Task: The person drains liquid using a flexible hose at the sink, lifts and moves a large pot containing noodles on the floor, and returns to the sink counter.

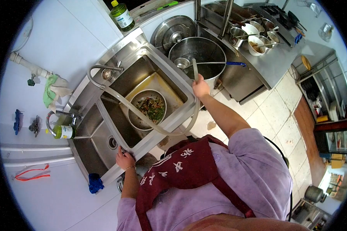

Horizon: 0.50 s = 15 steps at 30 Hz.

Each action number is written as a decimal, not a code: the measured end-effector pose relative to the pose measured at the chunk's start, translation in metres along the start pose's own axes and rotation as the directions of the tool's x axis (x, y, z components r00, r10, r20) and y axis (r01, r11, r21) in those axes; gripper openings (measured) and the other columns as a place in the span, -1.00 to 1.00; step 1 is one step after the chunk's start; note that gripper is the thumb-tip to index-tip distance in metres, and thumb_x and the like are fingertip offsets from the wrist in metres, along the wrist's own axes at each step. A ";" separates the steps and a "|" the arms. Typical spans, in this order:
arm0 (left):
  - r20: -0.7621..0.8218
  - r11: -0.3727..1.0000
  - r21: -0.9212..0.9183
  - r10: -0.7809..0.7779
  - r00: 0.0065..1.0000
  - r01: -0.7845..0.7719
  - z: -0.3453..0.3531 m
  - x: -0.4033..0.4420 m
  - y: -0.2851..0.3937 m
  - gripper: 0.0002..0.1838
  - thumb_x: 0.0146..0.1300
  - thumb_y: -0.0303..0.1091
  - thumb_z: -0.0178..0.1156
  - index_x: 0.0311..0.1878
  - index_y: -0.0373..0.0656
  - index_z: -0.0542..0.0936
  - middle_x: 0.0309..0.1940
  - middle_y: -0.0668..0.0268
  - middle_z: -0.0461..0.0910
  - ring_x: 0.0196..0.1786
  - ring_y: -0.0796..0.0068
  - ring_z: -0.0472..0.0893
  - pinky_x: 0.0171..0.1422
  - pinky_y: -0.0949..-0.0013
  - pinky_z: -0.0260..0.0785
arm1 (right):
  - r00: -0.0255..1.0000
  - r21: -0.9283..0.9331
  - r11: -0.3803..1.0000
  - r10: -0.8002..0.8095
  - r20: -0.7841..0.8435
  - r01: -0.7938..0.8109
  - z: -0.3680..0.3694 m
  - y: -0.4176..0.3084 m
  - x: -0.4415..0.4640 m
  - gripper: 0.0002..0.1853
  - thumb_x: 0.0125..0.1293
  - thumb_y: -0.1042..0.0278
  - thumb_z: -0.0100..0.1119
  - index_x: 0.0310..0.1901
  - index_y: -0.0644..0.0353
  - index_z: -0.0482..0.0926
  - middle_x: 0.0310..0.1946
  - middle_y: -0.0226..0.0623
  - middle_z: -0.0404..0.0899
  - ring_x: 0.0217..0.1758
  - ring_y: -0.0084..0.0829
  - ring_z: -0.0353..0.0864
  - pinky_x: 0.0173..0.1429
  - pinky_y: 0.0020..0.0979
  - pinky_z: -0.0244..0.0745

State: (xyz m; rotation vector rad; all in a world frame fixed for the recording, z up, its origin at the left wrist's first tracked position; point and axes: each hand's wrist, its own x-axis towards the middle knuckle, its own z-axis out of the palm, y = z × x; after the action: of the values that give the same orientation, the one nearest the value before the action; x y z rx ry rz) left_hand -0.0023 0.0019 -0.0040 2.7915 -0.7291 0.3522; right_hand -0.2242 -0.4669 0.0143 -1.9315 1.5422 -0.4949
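My right hand [201, 87] is closed around a pale flexible hose [129, 104]. The hose runs from the curved faucet [93, 73], crosses above the sink, loops past the front rim and ends over a large metal pot [219, 48]. A ladle [182, 62] with a blue-ended handle lies across the pot's mouth. My left hand [125, 158] rests on the front edge of the steel double sink [152, 140], fingers apart and partly hidden. In the larger basin sits a metal bowl [165, 103] of chopped green and brown food scraps.
A large lid [173, 32] leans on the wall behind the pot. Green bottles stand on the ledge [122, 17] and by the second faucet [63, 131]. Bowls and small pots crowd the steel counter [254, 71] at right. A blue cloth [95, 183] hangs at the sink's corner.
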 end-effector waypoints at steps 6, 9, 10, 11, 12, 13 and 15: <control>0.041 1.000 0.006 -0.028 0.999 0.028 -0.007 0.001 0.007 -0.47 0.11 -0.29 -0.01 0.23 0.04 0.45 -0.26 0.08 0.50 -0.13 0.02 0.47 0.02 0.01 0.27 | 0.999 0.058 0.997 0.050 0.016 -0.051 -0.005 -0.005 -0.003 -0.40 0.26 0.16 -0.01 0.32 0.14 0.20 -0.14 0.09 0.60 -0.05 0.05 0.58 0.09 -0.08 0.44; 0.076 0.999 -0.014 -0.051 0.996 0.052 -0.007 0.001 0.006 -0.47 0.11 -0.29 -0.01 0.23 0.05 0.44 -0.26 0.09 0.50 -0.14 0.02 0.47 0.02 0.01 0.26 | 0.998 0.041 0.997 0.061 0.022 -0.062 -0.007 -0.006 -0.003 -0.40 0.26 0.15 -0.01 0.32 0.13 0.20 -0.13 0.09 0.60 -0.04 0.05 0.58 0.11 -0.09 0.43; 0.076 0.999 -0.014 -0.051 0.996 0.052 -0.007 0.001 0.006 -0.47 0.11 -0.29 -0.01 0.23 0.05 0.44 -0.26 0.09 0.50 -0.14 0.02 0.47 0.02 0.01 0.26 | 0.998 0.041 0.997 0.064 0.024 -0.065 -0.006 -0.006 -0.003 -0.40 0.26 0.15 -0.02 0.32 0.13 0.19 -0.12 0.09 0.60 -0.03 0.05 0.58 0.11 -0.09 0.43; 0.060 0.999 -0.019 -0.041 0.997 0.042 -0.006 0.001 0.005 -0.47 0.12 -0.29 -0.02 0.23 0.06 0.44 -0.27 0.10 0.50 -0.14 0.02 0.47 0.01 0.00 0.26 | 0.997 0.041 0.997 0.066 0.026 -0.067 -0.006 -0.006 -0.003 -0.40 0.27 0.15 -0.02 0.33 0.13 0.19 -0.12 0.09 0.60 -0.03 0.05 0.57 0.11 -0.09 0.43; 0.044 0.999 -0.023 -0.031 0.999 0.032 -0.006 0.001 0.005 -0.47 0.12 -0.29 -0.02 0.23 0.06 0.44 -0.27 0.11 0.49 -0.14 0.01 0.47 0.01 0.00 0.26 | 0.997 0.041 0.997 0.066 0.026 -0.067 -0.007 -0.007 -0.003 -0.40 0.27 0.15 -0.02 0.33 0.13 0.19 -0.12 0.09 0.60 -0.03 0.05 0.57 0.11 -0.09 0.43; 0.044 0.999 -0.023 -0.032 0.999 0.033 -0.005 0.001 0.004 -0.47 0.12 -0.29 -0.02 0.23 0.06 0.44 -0.27 0.11 0.49 -0.14 0.01 0.47 0.01 0.00 0.26 | 0.997 0.043 0.997 0.068 0.031 -0.070 -0.009 -0.008 -0.005 -0.40 0.27 0.15 -0.02 0.33 0.14 0.19 -0.12 0.09 0.60 -0.03 0.05 0.57 0.11 -0.09 0.43; 0.016 1.000 -0.016 -0.014 1.000 0.014 -0.002 0.000 0.002 -0.47 0.13 -0.29 -0.03 0.23 0.07 0.44 -0.28 0.11 0.49 -0.15 0.02 0.47 -0.01 0.00 0.27 | 0.997 0.045 0.996 0.070 0.036 -0.072 -0.008 -0.008 -0.004 -0.39 0.27 0.14 -0.02 0.33 0.14 0.18 -0.12 0.09 0.60 -0.02 0.05 0.57 0.11 -0.08 0.43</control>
State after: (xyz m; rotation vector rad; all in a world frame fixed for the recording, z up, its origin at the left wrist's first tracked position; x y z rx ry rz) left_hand -0.0035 0.0009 -0.0019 2.7853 -0.7123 0.3208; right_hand -0.2247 -0.4634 0.0262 -1.8344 1.5587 -0.4605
